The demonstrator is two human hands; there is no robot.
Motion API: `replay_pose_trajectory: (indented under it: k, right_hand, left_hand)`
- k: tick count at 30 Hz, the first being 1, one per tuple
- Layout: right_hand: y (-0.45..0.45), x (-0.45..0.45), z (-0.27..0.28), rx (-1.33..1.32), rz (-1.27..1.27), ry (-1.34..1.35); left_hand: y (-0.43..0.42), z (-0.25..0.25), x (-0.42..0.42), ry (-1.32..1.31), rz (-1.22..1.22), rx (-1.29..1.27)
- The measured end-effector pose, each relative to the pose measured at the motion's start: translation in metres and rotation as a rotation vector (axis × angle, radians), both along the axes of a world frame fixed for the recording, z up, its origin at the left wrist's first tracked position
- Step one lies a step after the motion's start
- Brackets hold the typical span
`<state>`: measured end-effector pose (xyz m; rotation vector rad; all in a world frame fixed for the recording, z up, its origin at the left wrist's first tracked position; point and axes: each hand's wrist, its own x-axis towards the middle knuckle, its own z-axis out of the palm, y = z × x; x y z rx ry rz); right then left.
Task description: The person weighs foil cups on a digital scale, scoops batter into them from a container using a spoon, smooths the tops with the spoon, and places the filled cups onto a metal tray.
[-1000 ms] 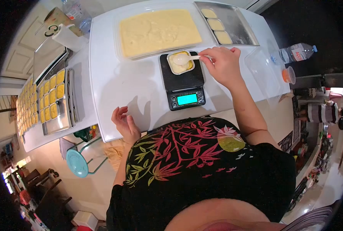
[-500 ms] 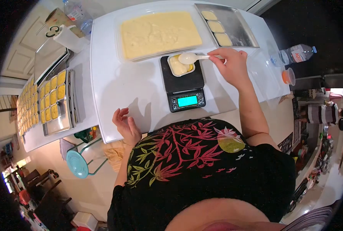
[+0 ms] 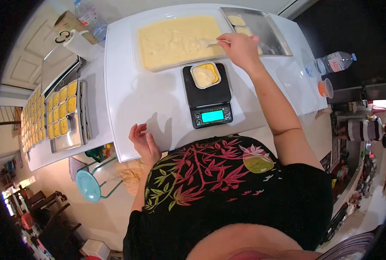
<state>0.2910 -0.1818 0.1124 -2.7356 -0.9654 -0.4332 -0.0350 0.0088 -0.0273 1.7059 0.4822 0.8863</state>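
Note:
My right hand (image 3: 241, 48) is closed on the handle of a white spoon (image 3: 208, 43), whose bowl dips into pale yellow cream at the right side of a large clear container (image 3: 136, 52). Below it, a small square cup (image 3: 205, 76), partly filled with cream over a yellow layer, sits on a black digital scale (image 3: 208, 97) with a lit display. My left hand (image 3: 144, 141) hovers by the table's front edge, fingers loosely apart, holding nothing.
A metal tray (image 3: 271, 39) with filled cups stands at the back right, partly behind my right hand. Bottles (image 3: 338, 62) and an orange-lidded tub (image 3: 325, 87) lie at the right edge. On the left side table, trays (image 3: 65, 110) hold several yellow-filled cups beside a paper towel roll (image 3: 81, 45).
My right hand has carried the spoon up and away from the cup on the scale into the cream container. The left hand stays nearly in place.

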Motion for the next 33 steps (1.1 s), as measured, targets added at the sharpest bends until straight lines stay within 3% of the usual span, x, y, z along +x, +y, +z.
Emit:
replay_pose_trajectory:
  k: [6,9,14,18,21,24,30,33]
  right_hand:
    - [-0.009,0.016,-0.012,0.309,-0.161,0.389]
    - [-0.026,0.029,-0.027,0.498,-0.044,0.541]
    - [-0.032,0.03,-0.039,0.736,-0.049,0.666]
    - [-0.039,0.007,-0.016,0.805,-0.077,0.702]
    - [-0.057,-0.01,-0.009,0.777,0.028,0.606]
    - [-0.071,-0.037,0.009,0.59,-0.002,0.591]
    - [-0.073,-0.071,0.016,0.269,0.119,0.092]
    - [-0.075,-0.073,0.01,0.278,0.1,0.125]
  left_hand:
    - [0.0,0.004,-0.001,0.009,0.003,0.034]
    - [0.001,0.001,0.0,0.013,-0.005,0.048]
    - [0.001,-0.002,0.0,-0.015,-0.009,0.011]
    - [0.0,-0.001,0.0,-0.014,-0.001,-0.016]
    - [0.001,-0.003,-0.001,-0.014,0.004,-0.007]
    - [0.001,-0.002,-0.001,0.005,0.006,0.006]
    - [-0.001,0.005,0.001,0.033,0.003,0.033]
    - [0.001,0.001,0.0,0.037,0.0,0.023]
